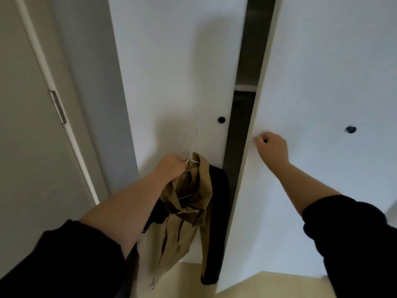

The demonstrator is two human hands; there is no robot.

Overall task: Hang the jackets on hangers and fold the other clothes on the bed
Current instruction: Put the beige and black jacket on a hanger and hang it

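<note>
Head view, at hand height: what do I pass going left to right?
Door hinge → left hand gripping the white hanger → black knob on the left wardrobe door → dark wardrobe gap → right hand pinching a small knob → blurred dark knob far right.

From here I get the wardrobe's inside [242,125] only as a dark slit between the doors. The right hand [271,148] covers most of the door knob [265,141] it grips, and the far knob [351,129] is smeared. The hanger [190,138] loses its shoulders inside the tan jacket [187,211], which hides most of the black jacket [219,190].
</note>
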